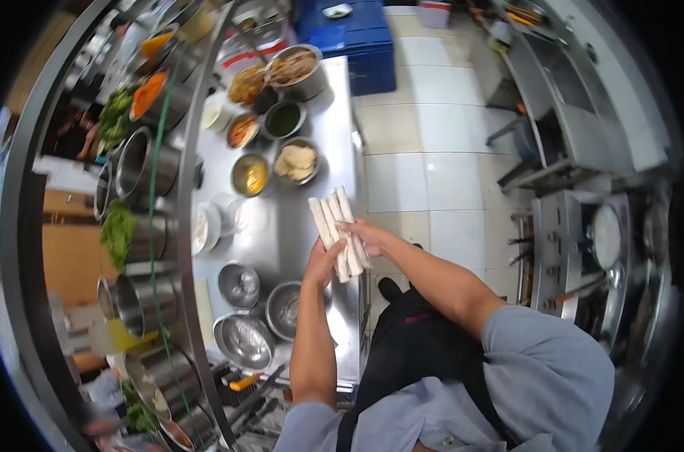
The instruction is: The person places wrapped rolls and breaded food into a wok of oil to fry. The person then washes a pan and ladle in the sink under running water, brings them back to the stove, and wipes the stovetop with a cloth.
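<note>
Support the pale rolls (340,233) from both sides with light, even pressure; excess force may crush them. Align the uneven ends. The left hand (322,262) and right hand (368,236) grasp the bundle, part-open to its width, thumbs on top. The bundle is above the bench's (282,239) right long edge.
</note>
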`<action>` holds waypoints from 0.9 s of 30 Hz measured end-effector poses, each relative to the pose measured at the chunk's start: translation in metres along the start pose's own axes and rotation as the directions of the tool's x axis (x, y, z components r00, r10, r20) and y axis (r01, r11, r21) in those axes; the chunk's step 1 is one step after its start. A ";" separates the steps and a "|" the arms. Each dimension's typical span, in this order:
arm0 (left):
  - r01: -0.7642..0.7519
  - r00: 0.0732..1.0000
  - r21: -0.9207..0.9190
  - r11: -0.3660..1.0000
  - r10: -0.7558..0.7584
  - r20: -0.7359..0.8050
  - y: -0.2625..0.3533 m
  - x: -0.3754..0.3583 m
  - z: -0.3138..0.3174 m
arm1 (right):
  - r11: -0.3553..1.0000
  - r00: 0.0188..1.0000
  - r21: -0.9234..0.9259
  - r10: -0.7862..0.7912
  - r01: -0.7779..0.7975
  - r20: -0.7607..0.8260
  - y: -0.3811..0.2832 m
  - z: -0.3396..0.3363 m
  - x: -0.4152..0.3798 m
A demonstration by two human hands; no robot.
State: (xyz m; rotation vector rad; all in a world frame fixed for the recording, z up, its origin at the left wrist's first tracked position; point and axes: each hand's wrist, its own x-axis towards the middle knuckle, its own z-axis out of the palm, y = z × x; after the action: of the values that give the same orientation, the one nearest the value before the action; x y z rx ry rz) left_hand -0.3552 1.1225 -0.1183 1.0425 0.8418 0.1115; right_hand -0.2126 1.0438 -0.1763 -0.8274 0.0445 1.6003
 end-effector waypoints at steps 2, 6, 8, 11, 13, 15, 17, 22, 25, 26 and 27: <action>-0.134 0.986 0.207 0.969 0.109 0.127 0.002 0.001 0.030 | 0.989 0.991 0.139 -0.063 0.046 0.121 0.000 -0.026 -0.032; -0.392 0.919 0.622 0.678 0.252 0.304 -0.006 0.001 0.105 | 0.936 0.976 0.299 -0.211 0.183 0.062 0.006 -0.081 -0.101; -0.486 0.874 0.670 0.562 0.292 0.389 -0.010 -0.010 0.152 | 0.887 0.943 0.331 -0.333 0.321 -0.021 0.003 -0.106 -0.142; -0.625 0.780 0.705 0.335 0.299 0.550 -0.007 -0.040 0.213 | 0.781 0.863 0.386 -0.496 0.492 -0.098 0.000 -0.119 -0.222; -0.705 0.702 0.637 0.312 0.180 0.689 -0.014 -0.061 0.256 | 0.700 0.793 0.397 -0.593 0.594 -0.143 0.004 -0.132 -0.277; -0.810 0.568 0.523 0.266 0.129 0.813 -0.033 -0.079 0.293 | 0.655 0.753 0.383 -0.620 0.651 -0.220 0.023 -0.150 -0.324; -0.878 0.425 0.385 0.285 0.094 0.900 -0.054 -0.095 0.331 | 0.559 0.667 0.377 -0.686 0.739 -0.291 0.044 -0.171 -0.370; -0.904 0.328 0.327 0.275 -0.044 0.944 -0.126 -0.136 0.427 | 0.383 0.507 0.342 -0.737 0.858 -0.446 0.096 -0.211 -0.501; -0.958 0.231 0.218 0.189 0.054 0.971 -0.166 -0.183 0.500 | 0.308 0.428 0.306 -0.749 0.901 -0.505 0.127 -0.242 -0.581; -0.850 0.365 0.368 0.376 -0.083 0.927 -0.170 -0.206 0.528 | 0.286 0.386 0.260 -0.731 0.922 -0.563 0.139 -0.256 -0.605; -0.682 0.462 0.519 0.515 -0.246 0.852 -0.176 -0.224 0.552 | 0.265 0.342 0.217 -0.707 0.940 -0.619 0.151 -0.268 -0.627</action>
State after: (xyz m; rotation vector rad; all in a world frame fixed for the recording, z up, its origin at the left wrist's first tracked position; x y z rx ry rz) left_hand -0.1977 0.5326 -0.0062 1.9112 -0.3800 -0.6371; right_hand -0.2361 0.3496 -0.1087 -0.5157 0.2989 0.2507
